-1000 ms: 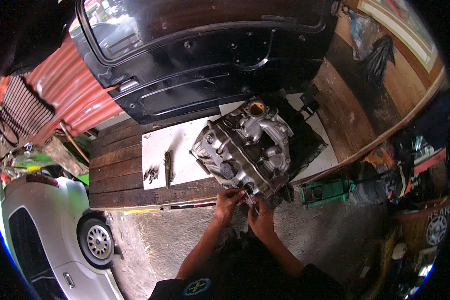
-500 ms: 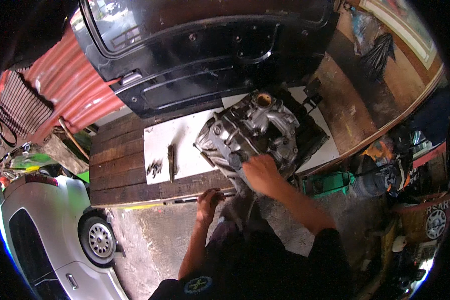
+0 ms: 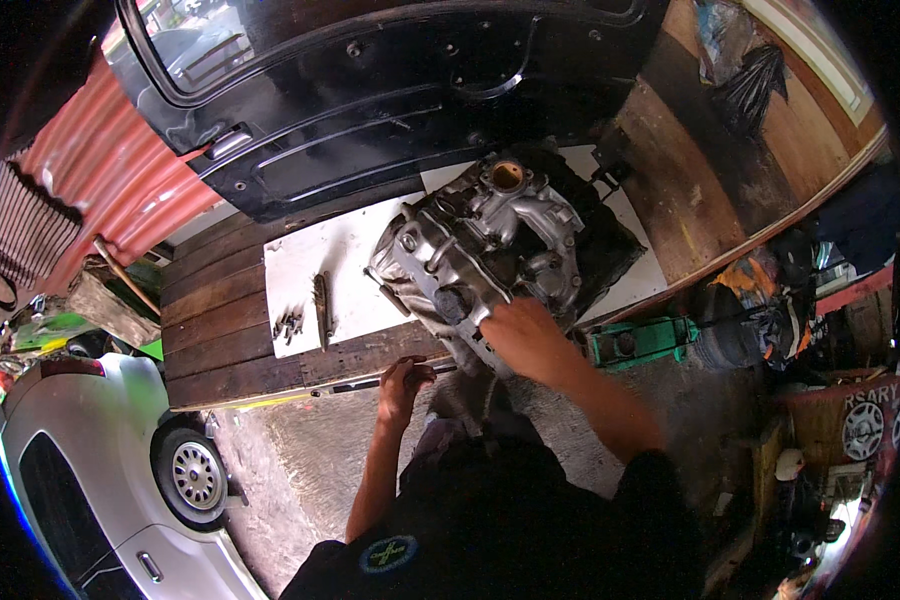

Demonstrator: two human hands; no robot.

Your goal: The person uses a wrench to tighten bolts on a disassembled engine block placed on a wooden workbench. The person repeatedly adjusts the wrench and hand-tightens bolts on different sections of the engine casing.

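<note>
A grey metal engine [image 3: 460, 255] with a valve cover and cast pipework lies on a white board [image 3: 355, 235] on the wooden bench. My right hand [image 3: 520, 332] is at the engine's near side, against the valve cover beside a round dark cap [image 3: 452, 304]. Its fingers are bent and closed; whatever is between them is hidden. My left hand [image 3: 402, 390] hovers by the bench's front edge, apart from the engine, with loosely curled fingers, a gap at the thumb and nothing visible in it. On the board lie a long dark tool [image 3: 321, 310] and several small bolts [image 3: 288, 323].
A black vehicle door panel [image 3: 370, 120] stands behind the bench planks [image 3: 205, 300]. A silver car [image 3: 100, 460] is parked at the left. Right of the bench sits a green jack-like tool [image 3: 642, 342] beside cluttered parts. Black plastic bags [image 3: 755, 95] hang at the far right.
The whole view has shifted, so bench and engine appear slightly further left and up. My right hand stays at the valve cover's near side; my left hand stays by the bench edge.
</note>
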